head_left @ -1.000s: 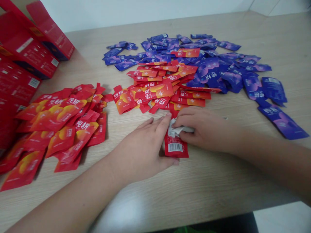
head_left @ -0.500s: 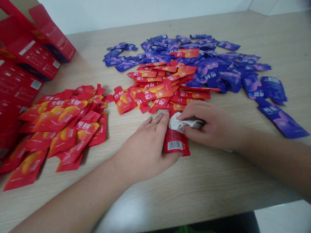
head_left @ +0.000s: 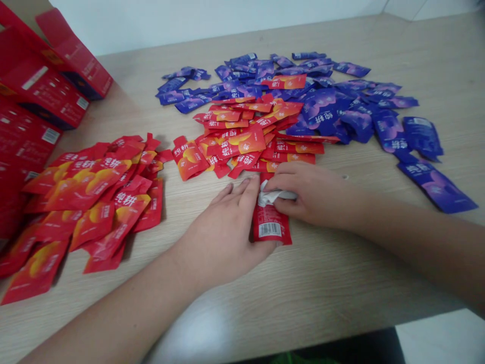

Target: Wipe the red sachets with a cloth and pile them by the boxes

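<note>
A red packet [head_left: 270,220] lies back side up on the table, its barcode toward me. My left hand [head_left: 223,232] spans its left side, thumb at the near end and fingertips at the far end, holding it in place. Pinched in my right hand [head_left: 310,194] is a crumpled white tissue [head_left: 271,196], pressed against the upper part of the packet. My right palm hides part of the tissue. Just beyond both hands lies a heap of red and orange packets [head_left: 237,144].
More red packets [head_left: 91,187] are piled at left. Behind spreads a heap of purple-blue packets [head_left: 322,108], with one lone blue packet [head_left: 437,187] at its right end. Red cardboard boxes [head_left: 41,86] stand at the left edge of the wooden table [head_left: 341,283], a wall [head_left: 227,20] behind.
My right hand has slid slightly left with the tissue across the red packet. My left hand keeps its hold. The whole view has shifted slightly.
</note>
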`<state>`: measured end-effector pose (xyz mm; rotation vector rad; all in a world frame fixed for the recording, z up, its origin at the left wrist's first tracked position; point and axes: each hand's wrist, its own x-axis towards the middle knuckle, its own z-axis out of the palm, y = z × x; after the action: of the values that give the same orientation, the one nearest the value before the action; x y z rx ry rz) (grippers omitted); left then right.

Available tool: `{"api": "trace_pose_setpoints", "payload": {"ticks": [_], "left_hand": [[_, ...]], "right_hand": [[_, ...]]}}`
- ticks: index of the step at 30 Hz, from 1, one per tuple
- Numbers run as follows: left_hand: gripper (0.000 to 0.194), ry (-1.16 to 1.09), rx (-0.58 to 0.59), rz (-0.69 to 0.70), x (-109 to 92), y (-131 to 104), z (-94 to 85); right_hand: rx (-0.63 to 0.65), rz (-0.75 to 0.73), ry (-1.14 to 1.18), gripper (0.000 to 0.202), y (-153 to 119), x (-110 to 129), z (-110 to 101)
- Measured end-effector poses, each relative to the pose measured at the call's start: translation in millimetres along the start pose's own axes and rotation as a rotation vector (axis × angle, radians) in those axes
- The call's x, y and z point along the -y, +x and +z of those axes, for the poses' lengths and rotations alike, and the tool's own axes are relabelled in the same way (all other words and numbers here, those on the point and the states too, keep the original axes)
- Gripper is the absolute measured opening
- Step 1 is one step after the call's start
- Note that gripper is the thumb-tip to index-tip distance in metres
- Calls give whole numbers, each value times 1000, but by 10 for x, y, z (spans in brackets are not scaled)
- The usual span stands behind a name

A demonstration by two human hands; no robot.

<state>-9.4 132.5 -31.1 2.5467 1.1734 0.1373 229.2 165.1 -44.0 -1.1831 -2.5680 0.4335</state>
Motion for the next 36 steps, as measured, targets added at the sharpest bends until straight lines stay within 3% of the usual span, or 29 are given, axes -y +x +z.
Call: {"api": "trace_pose_setpoints", "payload": {"ticks": [5,10,13,18,22,29,36], "left_hand": [[103,-3,-12,0,21,8,10],[115,44,12,-48,4,31,10],[112,71,15,-61,-19,23,29],[110,64,10,-18,-22,-12,71],[107,27,12,33,-27,-26,73],[108,-12,20,26,-48,-26,37],[103,71,-6,21,-53,-35,49]], "right_hand": [[-13,-18,40,23,-9,-2,-15],[192,-137,214,9,-57,95,-152],[276,-197,329,15,-117,187,-204],[281,-258,385,29,-202,240,-202],[296,-261,381,26,-209,222,-161],[117,-163,78,20,-76,120,-91],[55,-54,-65,24,-48,2,-77]]}}
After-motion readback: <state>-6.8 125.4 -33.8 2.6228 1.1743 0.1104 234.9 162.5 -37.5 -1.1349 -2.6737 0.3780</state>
